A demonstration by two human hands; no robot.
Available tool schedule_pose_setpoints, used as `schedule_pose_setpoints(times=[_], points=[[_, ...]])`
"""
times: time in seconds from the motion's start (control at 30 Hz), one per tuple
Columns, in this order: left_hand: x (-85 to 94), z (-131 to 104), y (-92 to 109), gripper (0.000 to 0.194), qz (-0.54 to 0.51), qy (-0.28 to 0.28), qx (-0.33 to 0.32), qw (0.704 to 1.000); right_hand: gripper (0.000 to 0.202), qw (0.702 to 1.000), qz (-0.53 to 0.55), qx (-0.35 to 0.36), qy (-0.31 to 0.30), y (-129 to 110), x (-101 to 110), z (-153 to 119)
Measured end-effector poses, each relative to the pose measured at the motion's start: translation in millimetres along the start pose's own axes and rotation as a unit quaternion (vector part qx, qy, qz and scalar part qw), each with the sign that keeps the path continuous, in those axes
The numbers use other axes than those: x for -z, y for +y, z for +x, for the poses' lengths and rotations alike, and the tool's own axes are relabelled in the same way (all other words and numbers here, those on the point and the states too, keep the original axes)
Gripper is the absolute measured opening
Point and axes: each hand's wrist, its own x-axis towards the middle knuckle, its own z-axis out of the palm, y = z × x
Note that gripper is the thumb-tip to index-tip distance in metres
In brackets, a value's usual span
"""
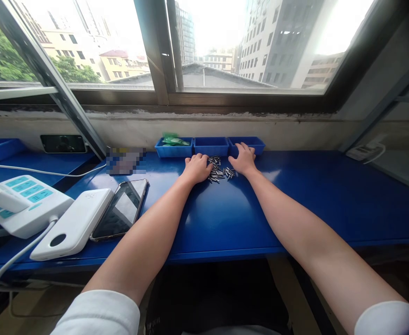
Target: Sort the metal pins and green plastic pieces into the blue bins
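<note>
Small metal pieces (217, 173), like screws or pins, lie in a loose pile on the blue table (218, 218). At the pile's left edge is my left hand (197, 168), its fingers curled; anything under them is hidden. My right hand (243, 159) is spread, with the thumb apart, and its fingertips reach over the front rim of the right blue bin (258, 145). Beside that bin stand the middle blue bin (210, 150) and the left blue bin (174, 151), which holds green plastic packaging (172, 140).
To the left lie a dark phone (122, 209), a white power bank (73, 225) and a white power strip (30, 202) with cables. Another phone (63, 144) leans near a metal post (75, 107). A window runs behind the bins; a socket (359, 151) is at right.
</note>
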Motion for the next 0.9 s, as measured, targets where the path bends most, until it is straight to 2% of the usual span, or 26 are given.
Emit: schedule_pose_setpoints(times=[0.17,0.23,0.4,0.57,0.9], points=[[-0.3,-0.9,-1.1,0.043,0.014,-0.04,-0.018,0.999,0.026,0.993,0.023,0.109,-0.04,-12.0,-2.6,-5.3],[-0.3,-1.1,-1.7,0.044,0.012,-0.043,-0.022,0.999,0.022,0.988,0.038,0.14,-0.056,-15.6,-3.2,-7.2],[-0.1,-1.3,-2.1,0.044,0.001,-0.046,-0.026,0.999,0.018,0.961,0.095,0.211,-0.15,-18.7,-3.2,-11.3],[0.7,-2.1,-0.9,0.043,-0.002,-0.048,-0.029,0.998,0.016,0.956,0.116,0.204,-0.174,-19.8,-1.5,-12.5],[-0.4,-1.2,-1.1,0.041,-0.004,-0.043,-0.033,0.999,0.015,0.962,0.112,0.174,-0.175,-16.7,-4.7,-8.8]])
